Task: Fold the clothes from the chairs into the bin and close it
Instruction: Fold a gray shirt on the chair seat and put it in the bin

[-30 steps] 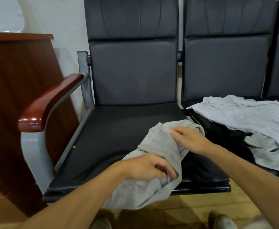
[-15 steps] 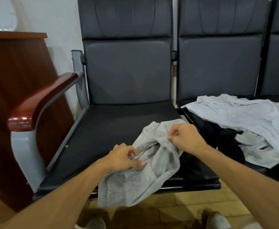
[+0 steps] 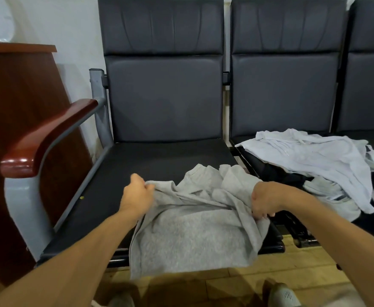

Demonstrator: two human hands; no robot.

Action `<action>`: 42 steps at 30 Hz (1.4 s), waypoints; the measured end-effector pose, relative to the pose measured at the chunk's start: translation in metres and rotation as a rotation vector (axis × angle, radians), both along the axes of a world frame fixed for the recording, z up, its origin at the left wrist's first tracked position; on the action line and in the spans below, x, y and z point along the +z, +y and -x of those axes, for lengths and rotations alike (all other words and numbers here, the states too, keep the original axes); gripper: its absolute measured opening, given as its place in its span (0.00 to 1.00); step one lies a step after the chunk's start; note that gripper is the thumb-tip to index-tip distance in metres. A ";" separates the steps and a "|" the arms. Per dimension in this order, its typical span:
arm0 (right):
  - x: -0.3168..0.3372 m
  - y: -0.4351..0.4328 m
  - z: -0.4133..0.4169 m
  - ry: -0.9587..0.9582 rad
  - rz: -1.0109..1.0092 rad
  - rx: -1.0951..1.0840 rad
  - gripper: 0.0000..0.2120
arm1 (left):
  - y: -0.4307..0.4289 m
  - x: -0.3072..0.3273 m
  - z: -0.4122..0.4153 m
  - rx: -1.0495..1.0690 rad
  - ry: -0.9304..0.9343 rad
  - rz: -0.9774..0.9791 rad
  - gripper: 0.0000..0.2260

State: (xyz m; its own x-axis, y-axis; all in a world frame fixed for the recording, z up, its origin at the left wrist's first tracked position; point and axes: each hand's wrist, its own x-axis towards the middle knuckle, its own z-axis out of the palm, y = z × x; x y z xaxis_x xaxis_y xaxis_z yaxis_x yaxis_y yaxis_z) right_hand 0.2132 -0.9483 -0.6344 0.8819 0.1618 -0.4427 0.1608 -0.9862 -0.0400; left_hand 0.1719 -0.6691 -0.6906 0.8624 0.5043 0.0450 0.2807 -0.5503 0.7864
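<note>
Row of dark chairs fills the frame: left chair [image 3: 163, 96] centre, second chair [image 3: 285, 91] upper right, a third cut off at the right edge. Brown desk [image 3: 22, 107] at left behind the red armrest [image 3: 48, 134]. Pile [image 3: 314, 158] of pale and dark clothes covers the second seat, centre right, unfolded. Bin not in view. Grey garment [image 3: 199, 227] sits lower centre on the front of the left seat, with its near end hanging over the front edge toward the floor and a ribbed edge (probably a collar, can't be sure) bunched at the far end, pointing to the backrest. So the long axis looks to run far to near, while the stretch between the grips runs left to right across the frame. Left hand [image 3: 137, 196] pinches the garment's left edge, thumb and fingers curled on cloth. Right hand [image 3: 268, 200] is fisted on the right edge, fingers tucked under. The garment lies between the two grips, neither hand clearly nearer. Judged step: spreading it flat before the first fold. Next move likely pulls the edges apart and lays the far end flat on the seat. Tiny yellow speck [image 3: 81, 197] on the seat at left.
</note>
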 end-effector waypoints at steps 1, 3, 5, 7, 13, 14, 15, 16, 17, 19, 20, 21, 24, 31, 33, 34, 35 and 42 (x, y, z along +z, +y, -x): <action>-0.001 0.003 0.000 -0.036 -0.012 0.002 0.07 | 0.004 0.000 0.000 0.052 -0.010 0.100 0.05; -0.005 0.010 -0.002 -0.183 -0.063 0.019 0.07 | 0.013 -0.003 -0.001 0.093 0.013 0.229 0.04; -0.010 0.022 -0.005 -0.392 -0.106 0.111 0.06 | 0.017 -0.007 -0.001 0.086 0.063 0.311 0.06; -0.018 0.037 -0.007 -0.502 -0.273 0.189 0.09 | 0.016 -0.007 0.001 0.021 0.127 0.393 0.08; -0.043 0.079 -0.016 -0.286 -0.384 0.322 0.20 | 0.006 0.000 0.009 -0.262 0.432 0.130 0.22; -0.048 0.084 -0.018 -0.251 -0.309 0.326 0.23 | 0.005 0.001 0.010 -0.286 0.463 0.052 0.26; -0.053 0.086 -0.020 -0.231 -0.226 0.324 0.26 | 0.004 0.001 0.010 -0.312 0.484 0.005 0.30; -0.057 0.087 -0.023 -0.227 -0.154 0.313 0.28 | 0.003 0.002 0.012 -0.347 0.500 -0.020 0.31; -0.061 0.088 -0.026 -0.235 -0.110 0.296 0.28 | 0.002 0.003 0.013 -0.392 0.511 -0.045 0.30; -0.065 0.088 -0.029 -0.268 -0.096 0.262 0.24 | -0.001 0.002 0.015 -0.474 0.523 -0.132 0.26; -0.067 0.089 -0.031 -0.290 -0.101 0.258 0.20 | 0.000 0.000 0.014 -0.482 0.500 -0.173 0.23; -0.067 0.089 -0.032 -0.308 -0.104 0.257 0.17 | 0.001 -0.002 0.013 -0.468 0.468 -0.213 0.18; -0.067 0.091 -0.038 -0.306 -0.194 0.223 0.12 | 0.011 -0.008 0.008 -0.381 0.382 -0.339 0.08; -0.037 0.099 -0.031 -0.532 -0.647 0.209 0.07 | 0.029 -0.001 -0.001 0.026 -0.001 -0.361 0.04; -0.024 0.100 -0.023 -0.515 -0.886 0.185 0.07 | 0.027 0.009 -0.001 0.079 -0.141 -0.177 0.05; -0.019 0.101 -0.019 -0.519 -0.972 0.169 0.07 | 0.024 0.015 0.000 0.101 -0.196 -0.081 0.06; -0.013 0.101 -0.017 -0.533 -1.047 0.144 0.07 | 0.022 0.020 0.000 0.112 -0.233 -0.003 0.07; 0.003 0.087 0.000 -0.447 -1.289 0.030 0.09 | 0.006 0.038 0.022 -0.129 -0.284 0.311 0.09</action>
State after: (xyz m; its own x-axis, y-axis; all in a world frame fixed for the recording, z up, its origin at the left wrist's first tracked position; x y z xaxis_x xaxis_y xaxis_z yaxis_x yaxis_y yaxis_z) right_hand 0.2136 -0.8609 -0.6313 0.8977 0.2608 0.3551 0.4229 -0.2845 -0.8604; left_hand 0.1495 -0.6634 -0.6524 0.8943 0.4208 0.1525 -0.0261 -0.2911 0.9563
